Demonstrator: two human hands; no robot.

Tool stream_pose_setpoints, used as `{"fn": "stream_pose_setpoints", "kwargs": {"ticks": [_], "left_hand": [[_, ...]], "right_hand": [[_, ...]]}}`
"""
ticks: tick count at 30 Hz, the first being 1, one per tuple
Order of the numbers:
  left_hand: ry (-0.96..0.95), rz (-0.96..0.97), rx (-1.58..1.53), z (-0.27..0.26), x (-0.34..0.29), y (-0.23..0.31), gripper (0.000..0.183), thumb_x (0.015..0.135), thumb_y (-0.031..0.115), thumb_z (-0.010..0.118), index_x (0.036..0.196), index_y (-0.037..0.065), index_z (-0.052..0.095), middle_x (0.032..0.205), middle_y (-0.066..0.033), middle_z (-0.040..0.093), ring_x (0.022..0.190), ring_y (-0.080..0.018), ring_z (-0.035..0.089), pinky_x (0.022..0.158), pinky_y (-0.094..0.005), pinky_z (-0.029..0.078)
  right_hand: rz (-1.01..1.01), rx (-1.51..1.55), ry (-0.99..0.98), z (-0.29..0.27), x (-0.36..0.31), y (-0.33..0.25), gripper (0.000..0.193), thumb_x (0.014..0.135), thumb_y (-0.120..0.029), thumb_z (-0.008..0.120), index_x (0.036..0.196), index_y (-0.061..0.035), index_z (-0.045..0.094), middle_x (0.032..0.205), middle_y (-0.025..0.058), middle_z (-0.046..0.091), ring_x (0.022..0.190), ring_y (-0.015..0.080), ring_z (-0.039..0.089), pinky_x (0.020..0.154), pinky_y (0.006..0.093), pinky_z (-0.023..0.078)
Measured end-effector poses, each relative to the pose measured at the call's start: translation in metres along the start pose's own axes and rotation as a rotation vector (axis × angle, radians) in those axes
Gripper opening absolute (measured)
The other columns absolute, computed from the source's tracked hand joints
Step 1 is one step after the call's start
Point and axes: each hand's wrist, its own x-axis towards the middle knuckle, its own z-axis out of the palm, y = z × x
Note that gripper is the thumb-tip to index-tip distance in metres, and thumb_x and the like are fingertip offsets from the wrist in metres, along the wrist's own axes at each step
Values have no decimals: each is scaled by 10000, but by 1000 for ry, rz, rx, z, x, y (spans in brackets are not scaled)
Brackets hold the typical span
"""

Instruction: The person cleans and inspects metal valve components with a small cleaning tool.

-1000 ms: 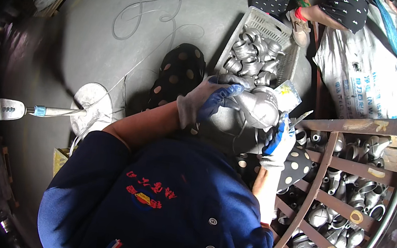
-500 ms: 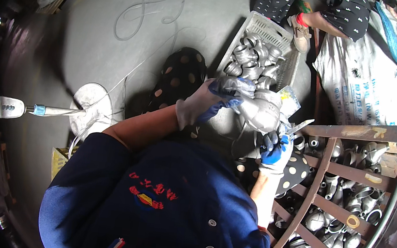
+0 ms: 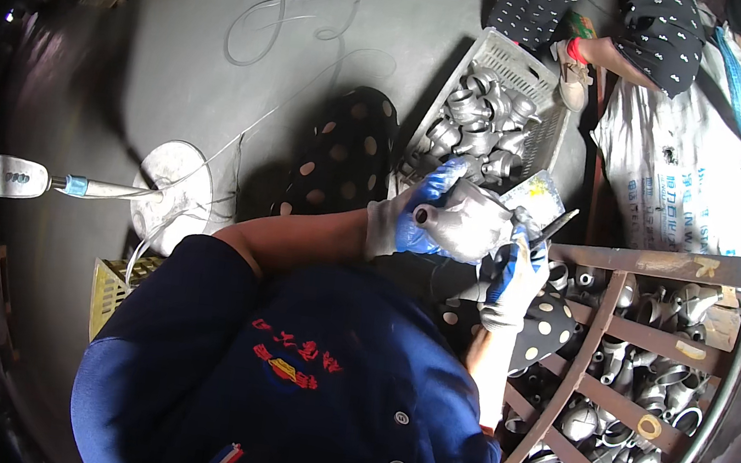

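Note:
In a white glove with blue palm, my left hand (image 3: 417, 217) is closed around a silver-grey metal pipe fitting (image 3: 475, 224). The fitting has a wide body and a narrow spout with a round hole, turned toward the left. My right hand (image 3: 515, 282), gloved the same way, is closed on a thin, flat, blade-like tool (image 3: 560, 225); its tip points up and to the right. That hand sits against the fitting's right side. Its fingertips and the tool's lower part are partly hidden. Both hands are above my lap, in front of the crate.
A grey plastic crate (image 3: 548, 115) of similar fittings stands ahead. At the right, a brown metal-barred bin (image 3: 653, 263) holds many more. White sacks (image 3: 656, 165), a person's leg and shoe (image 3: 574, 79), a fan base (image 3: 175, 184), a yellow crate (image 3: 107, 296) and a loose cord surround me.
My left hand has moved right and turned the fitting, so its narrow spout now faces left. The tool in my right hand has tilted more upward and looks darker.

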Motion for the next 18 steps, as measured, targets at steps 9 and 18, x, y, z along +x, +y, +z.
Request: {"fn": "stream_pose_setpoints", "kwargs": {"ticks": [9, 18], "left_hand": [[-22, 327, 442, -38, 2, 4, 272, 935, 238, 496, 1116, 38, 528, 1245, -188, 522, 1150, -269, 526, 985, -383, 429], [222, 778, 1472, -36, -17, 14, 771, 891, 351, 613, 1408, -29, 186, 1319, -162, 450, 1200, -227, 457, 1043, -371, 338]], "right_hand": [[-126, -152, -114, 20, -10, -16, 332, 895, -93, 585, 1214, -2, 564, 828, 5, 618, 549, 12, 450, 475, 159, 342], [-160, -32, -94, 17, -38, -16, 249, 898, -88, 574, 1121, 14, 617, 881, 5, 630, 714, 42, 530, 635, 184, 424]]}}
